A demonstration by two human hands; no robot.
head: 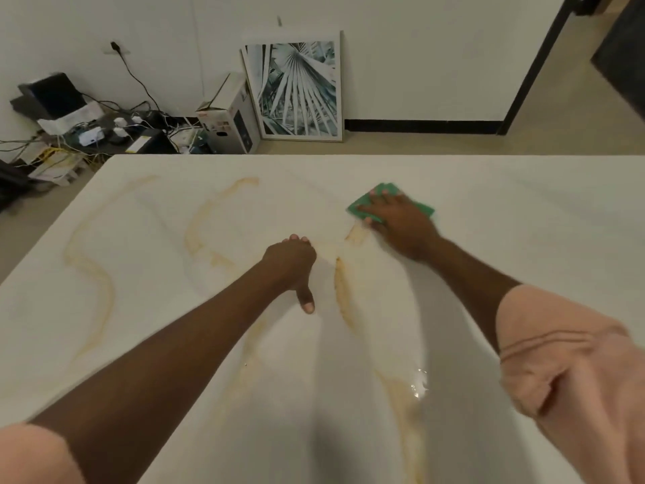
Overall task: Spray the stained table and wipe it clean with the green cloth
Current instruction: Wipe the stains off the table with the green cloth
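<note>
A white table (523, 218) carries yellow-brown streaks of stain (87, 267) across its left and middle parts. My right hand (398, 221) lies flat on the folded green cloth (363, 207), pressing it to the table near the far middle, at the top end of a stain streak. My left hand (293, 267) rests on the table at the centre with its fingers curled under and thumb pointing back; it holds nothing. A small wet patch (419, 382) glistens nearer to me on the right. No spray bottle is in view.
Beyond the table's far edge, on the floor, stand a framed leaf picture (300, 89) against the wall, a cardboard box (230, 117), and a tangle of cables and electronics (87, 131) at the left. A dark door frame (534, 64) rises at the right.
</note>
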